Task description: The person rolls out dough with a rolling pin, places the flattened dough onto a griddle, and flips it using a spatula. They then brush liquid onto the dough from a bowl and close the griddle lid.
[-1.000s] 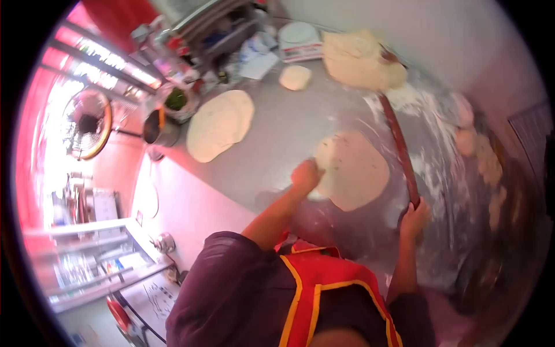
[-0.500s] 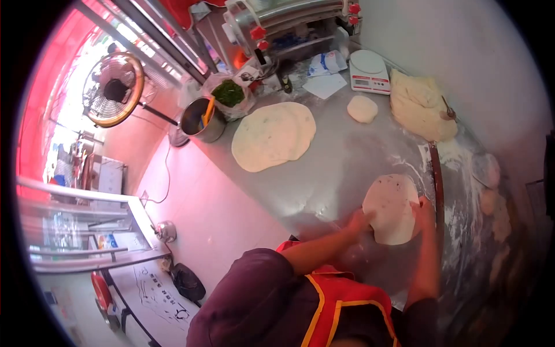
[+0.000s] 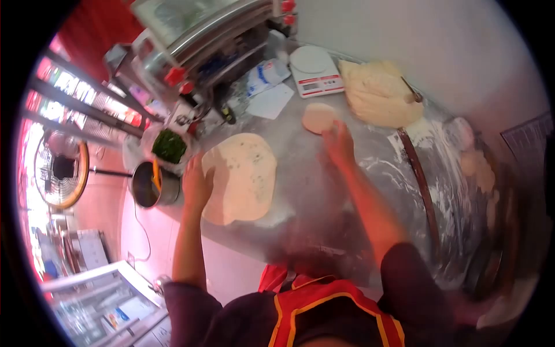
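My left hand [image 3: 198,180] lies with its fingers stretched out along the left edge of a flat sheet of dough [image 3: 240,179]. Green flecks dot this pale sheet, which lies at the left of the metal worktop. My right hand [image 3: 340,143] reaches across to a small round piece of dough [image 3: 318,118]. Its fingers are slightly apart, with the tips at the near right edge of that piece. A white kitchen scale [image 3: 315,72] stands just behind the small round. To its right rests a large mass of dough [image 3: 378,95] with a metal-ended tool on it.
A metal pot [image 3: 151,194] with an orange handle in it and a bag of chopped greens [image 3: 169,146] stand by the left edge. A roller machine [image 3: 214,46] is at the back. A dark rolling pin [image 3: 419,179] lies on the right near scattered flour.
The flecked sheet has gone from between my hands onto the dough at the left. My left hand has moved left with it; my right hand has moved up to the small round.
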The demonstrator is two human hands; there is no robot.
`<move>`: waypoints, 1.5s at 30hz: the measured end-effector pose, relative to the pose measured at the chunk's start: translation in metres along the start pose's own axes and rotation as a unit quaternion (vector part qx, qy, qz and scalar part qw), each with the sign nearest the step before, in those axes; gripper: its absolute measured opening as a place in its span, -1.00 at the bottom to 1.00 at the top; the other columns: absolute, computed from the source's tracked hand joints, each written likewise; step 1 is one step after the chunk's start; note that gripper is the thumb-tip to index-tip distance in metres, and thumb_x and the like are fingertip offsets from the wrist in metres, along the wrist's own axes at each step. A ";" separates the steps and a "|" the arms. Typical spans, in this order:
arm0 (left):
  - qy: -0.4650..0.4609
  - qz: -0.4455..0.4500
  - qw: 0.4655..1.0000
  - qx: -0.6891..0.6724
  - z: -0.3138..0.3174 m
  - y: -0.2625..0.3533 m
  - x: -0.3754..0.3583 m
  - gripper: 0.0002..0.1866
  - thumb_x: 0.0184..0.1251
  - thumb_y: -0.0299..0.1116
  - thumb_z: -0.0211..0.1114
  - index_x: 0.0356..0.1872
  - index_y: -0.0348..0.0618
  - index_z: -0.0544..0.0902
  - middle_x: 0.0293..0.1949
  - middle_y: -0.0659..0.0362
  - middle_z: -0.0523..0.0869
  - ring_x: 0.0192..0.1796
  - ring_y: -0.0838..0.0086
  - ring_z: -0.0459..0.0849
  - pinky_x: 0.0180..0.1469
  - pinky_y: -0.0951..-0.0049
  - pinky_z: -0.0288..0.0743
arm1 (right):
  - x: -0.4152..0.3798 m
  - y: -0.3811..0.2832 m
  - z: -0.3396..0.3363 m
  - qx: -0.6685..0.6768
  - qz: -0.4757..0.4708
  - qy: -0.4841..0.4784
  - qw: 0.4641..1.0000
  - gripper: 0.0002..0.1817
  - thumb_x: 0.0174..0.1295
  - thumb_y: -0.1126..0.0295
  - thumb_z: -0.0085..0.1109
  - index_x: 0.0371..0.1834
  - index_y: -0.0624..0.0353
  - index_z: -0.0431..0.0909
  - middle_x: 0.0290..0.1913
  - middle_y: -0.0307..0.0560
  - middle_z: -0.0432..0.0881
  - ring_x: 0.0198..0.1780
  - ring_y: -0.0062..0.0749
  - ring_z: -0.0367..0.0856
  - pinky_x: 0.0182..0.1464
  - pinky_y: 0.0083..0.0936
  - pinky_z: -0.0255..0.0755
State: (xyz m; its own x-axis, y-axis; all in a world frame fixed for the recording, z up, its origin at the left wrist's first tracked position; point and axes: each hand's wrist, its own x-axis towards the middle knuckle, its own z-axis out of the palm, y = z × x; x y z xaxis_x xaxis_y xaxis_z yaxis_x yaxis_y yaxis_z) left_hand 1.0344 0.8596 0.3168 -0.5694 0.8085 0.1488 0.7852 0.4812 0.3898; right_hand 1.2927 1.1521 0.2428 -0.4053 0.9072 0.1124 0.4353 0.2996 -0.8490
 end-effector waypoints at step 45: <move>-0.108 0.344 0.933 0.009 0.208 0.347 -0.218 -0.34 0.24 -0.03 0.25 0.31 -0.13 0.38 0.35 -0.16 0.28 0.42 -0.10 0.18 0.44 -0.20 -0.02 | -0.277 0.183 -0.356 -0.367 0.135 0.108 0.914 -0.63 0.15 0.42 0.26 0.05 0.16 0.49 -0.06 0.08 0.57 0.05 0.05 0.49 0.09 -0.11 0.34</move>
State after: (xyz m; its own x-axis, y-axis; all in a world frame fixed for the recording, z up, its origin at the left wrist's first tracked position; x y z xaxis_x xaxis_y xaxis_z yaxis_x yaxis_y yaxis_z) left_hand 1.4815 0.9211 0.2306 0.1314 0.9766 0.1703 0.9514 -0.1725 0.2552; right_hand 1.7710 1.0605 0.2400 -0.0696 0.9907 0.1168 0.9503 0.1015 -0.2945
